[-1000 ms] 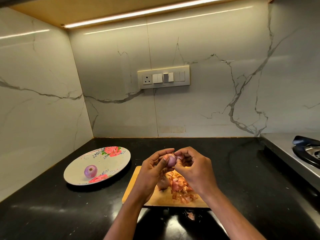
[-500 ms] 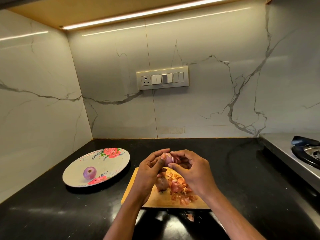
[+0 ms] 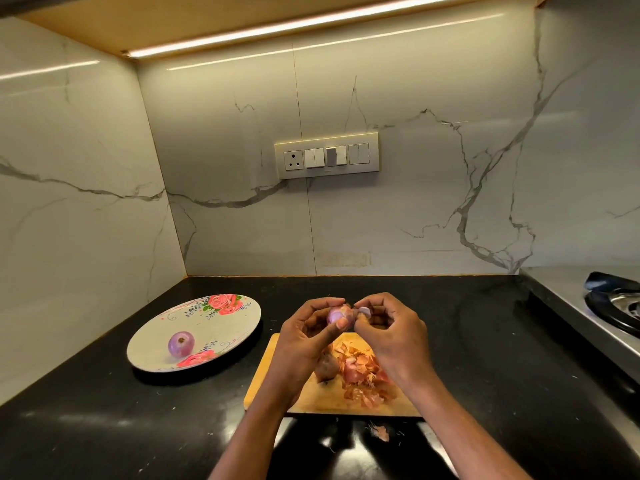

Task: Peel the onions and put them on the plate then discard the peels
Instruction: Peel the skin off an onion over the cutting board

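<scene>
Both hands are rising slightly, onion (image 3: 338, 315) rotating in the left hand (image 3: 304, 337) grip above the cutting board (image 3: 273, 386); right hand (image 3: 394, 332) is pinching a peel flap (image 3: 363, 311). Better pulling toward the root.

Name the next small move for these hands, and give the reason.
Probably the right hand pulls its pinched peel piece clear and drops it onto the peel pile on the board: the onion held by the left hand already looks mostly bare.
</scene>
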### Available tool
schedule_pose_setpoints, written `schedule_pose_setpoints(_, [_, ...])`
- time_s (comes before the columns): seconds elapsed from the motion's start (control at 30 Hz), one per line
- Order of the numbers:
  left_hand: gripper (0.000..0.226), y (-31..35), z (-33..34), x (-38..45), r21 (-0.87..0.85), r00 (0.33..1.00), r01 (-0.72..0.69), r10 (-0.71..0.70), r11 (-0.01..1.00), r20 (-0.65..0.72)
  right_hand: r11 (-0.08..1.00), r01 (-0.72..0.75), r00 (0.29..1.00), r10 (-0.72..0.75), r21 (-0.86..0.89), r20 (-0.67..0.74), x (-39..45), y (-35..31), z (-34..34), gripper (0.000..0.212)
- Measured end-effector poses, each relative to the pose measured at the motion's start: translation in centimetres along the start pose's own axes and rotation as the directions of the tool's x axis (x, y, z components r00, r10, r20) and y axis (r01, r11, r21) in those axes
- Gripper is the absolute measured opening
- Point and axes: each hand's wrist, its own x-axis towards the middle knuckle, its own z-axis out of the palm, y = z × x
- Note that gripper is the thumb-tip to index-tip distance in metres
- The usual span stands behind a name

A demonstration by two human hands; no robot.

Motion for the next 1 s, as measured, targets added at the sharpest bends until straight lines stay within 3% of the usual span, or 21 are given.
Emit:
schedule_pose_setpoints(0.2, [0.034,0.0,0.1,0.0,0.033,0.999,0.033,-0.034,0.999,0.020,0.998,-0.054,0.999,0.054,-0.019,0.002,0.4,0.7,-0.2,0.010])
schedule_pose_setpoints(0.37, [0.040,0.0,-0.2,0.0,-0.058,0.998,0.061,-0.060,0.996,0.024,0.996,-0.081,0.991,0.077,-0.031,-0.114,0.8,1.2,-1.0,0.011])
schedule_pose_setpoints(0.53, [0.044,0.0,-0.6,0.2,-0.160,0.997,0.038,-0.047,0.986,-0.054,0.960,-0.038,0.981,0.088,-0.277,0.171,0.6,1.4,-1.3,0.014])
schedule_pose_setpoints(0.6, [0.041,-0.1,-0.5,0.3,-0.137,0.997,0.029,-0.039,0.990,-0.070,0.948,-0.007,0.975,0.077,-0.318,0.209,0.4,1.1,-0.8,0.021])
schedule_pose_setpoints(0.77, [0.045,-0.4,-0.6,0.4,-0.051,0.993,0.020,-0.026,0.998,-0.113,1.000,0.011,0.984,-0.010,-0.004,0.175,0.2,-0.1,-0.6,0.021])
schedule_pose_setpoints(1.0, [0.039,-0.4,-0.2,0.2,0.041,0.995,-0.015,0.019,0.999,-0.103,0.998,0.053,0.990,-0.049,-0.025,0.135,-0.1,0.1,-0.2,0.017])
